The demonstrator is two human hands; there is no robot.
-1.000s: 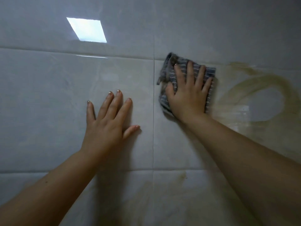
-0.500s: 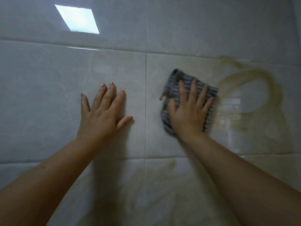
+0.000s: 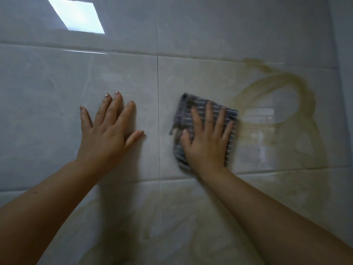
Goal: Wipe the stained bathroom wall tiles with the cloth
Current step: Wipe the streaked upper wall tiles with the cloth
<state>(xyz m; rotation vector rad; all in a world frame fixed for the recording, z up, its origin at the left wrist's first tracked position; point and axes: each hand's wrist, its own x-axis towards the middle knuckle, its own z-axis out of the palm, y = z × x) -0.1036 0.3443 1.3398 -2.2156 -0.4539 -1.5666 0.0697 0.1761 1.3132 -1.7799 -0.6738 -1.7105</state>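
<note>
1. The cloth (image 3: pixel 186 111), grey with pale stripes, sits just right of the frame's centre. The right hand (image 3: pixel 207 142) covers most of it. Only its top, its left side and a thin strip at 3 o'clock of the hand show, and the left edge is blurred.
2. Both forearms are cut off, the left by the frame's 7 o'clock corner and the right by its 5 o'clock corner.
3. The right hand lies palm-flat on the cloth with its fingers straight and spread, pressing it against the tile. The thumb rests on the cloth's 9 o'clock side.
4. The left hand (image 3: pixel 107 134) is at 9 o'clock of the cloth, across the vertical grout line (image 3: pixel 158 92). It lies flat on bare tile with straight, fanned fingers and holds nothing.
5. A brown looping stain (image 3: pixel 305 96) lies at 3 o'clock of the cloth, near it. A pale reflection inside the loop is too vague to make out.
6. Fainter yellowish smears (image 3: pixel 152 217) mark the tile at 6 o'clock of the cloth.
7. The wall tiles (image 3: pixel 47 111) are large, glossy and pale grey with soft marbling and thin joints.
8. A bright four-sided reflection (image 3: pixel 76 16) at the frame's 11 o'clock is clipped by the top edge.
9. I cannot tell whether a vertical line near the frame's 3 o'clock edge is a corner.
</note>
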